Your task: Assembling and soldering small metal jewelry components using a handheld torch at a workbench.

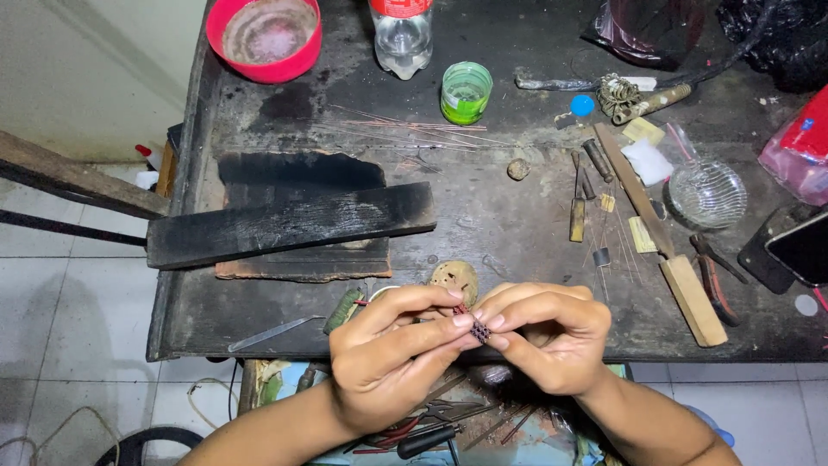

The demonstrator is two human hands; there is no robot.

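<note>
My left hand (392, 349) and my right hand (548, 332) meet above the near edge of a dark, scorched workbench (509, 216). Both pinch a tiny dark beaded piece (479, 330) between thumb and fingertips. A thin red bit shows just above it at my fingertips. Behind my fingers lies a round tan perforated block (455, 278). A green-handled tool (343, 309) rests just left of my left hand.
A charred black plank (289, 223) lies across the bench's left. Further back stand a red bowl (266, 36), a clear bottle (402, 39) and a green cup (466, 91). A wooden-handled file (668, 250), pliers (711, 276), thin wires (405, 129), a glass dish (707, 193) and a phone (802, 246) lie right.
</note>
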